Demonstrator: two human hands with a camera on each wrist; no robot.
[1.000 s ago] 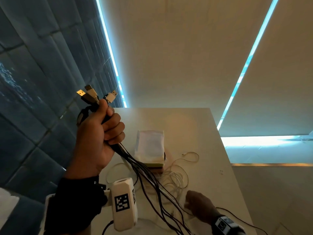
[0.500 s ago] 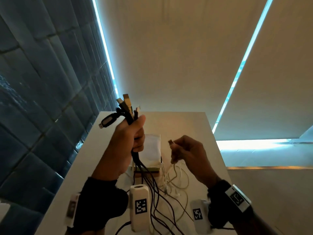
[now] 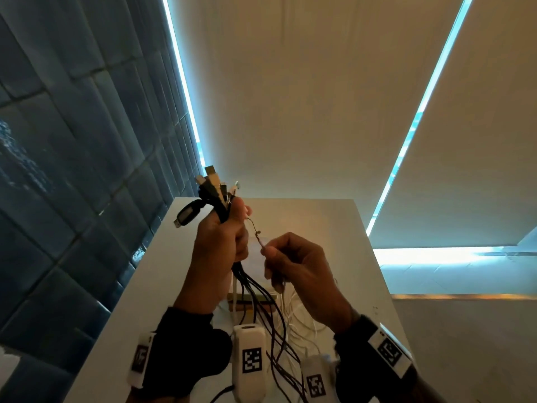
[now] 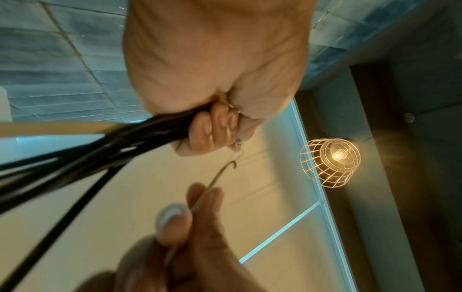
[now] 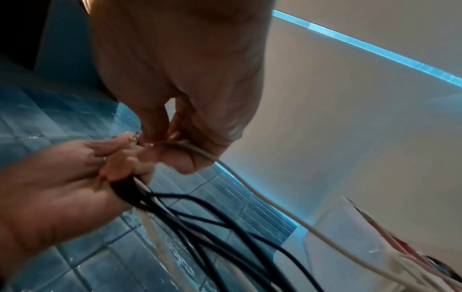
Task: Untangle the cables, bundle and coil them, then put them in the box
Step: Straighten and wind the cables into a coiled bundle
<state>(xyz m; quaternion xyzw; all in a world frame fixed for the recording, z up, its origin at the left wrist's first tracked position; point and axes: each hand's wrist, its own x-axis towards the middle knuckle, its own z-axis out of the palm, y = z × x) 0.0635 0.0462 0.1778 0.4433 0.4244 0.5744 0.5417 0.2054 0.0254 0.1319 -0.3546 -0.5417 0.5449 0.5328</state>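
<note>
My left hand (image 3: 236, 228) is raised over the table and grips a bundle of black cables (image 3: 255, 289). Their USB plugs (image 3: 210, 184) stick up above the fist. In the left wrist view the left hand's fingers (image 4: 212, 128) curl round the black cables (image 4: 112, 146). Close to its right, my right hand (image 3: 266, 251) pinches the end of a thin white cable (image 5: 250, 183). A thin bent wire (image 3: 255, 231) reaches from that end to the left hand. The box (image 3: 255, 298) stands on the table behind the hands, mostly hidden.
Loose white cables (image 3: 299, 318) lie on the white table (image 3: 334, 228) under my right hand. Dark tiled wall (image 3: 72, 170) runs along the table's left edge. A lit wire-cage lamp (image 4: 330, 162) hangs overhead. The table's right edge drops to the floor.
My right hand came up from the table with the white cable end and now sits beside the left hand. My left hand shifted toward the middle, still gripping the black bundle.
</note>
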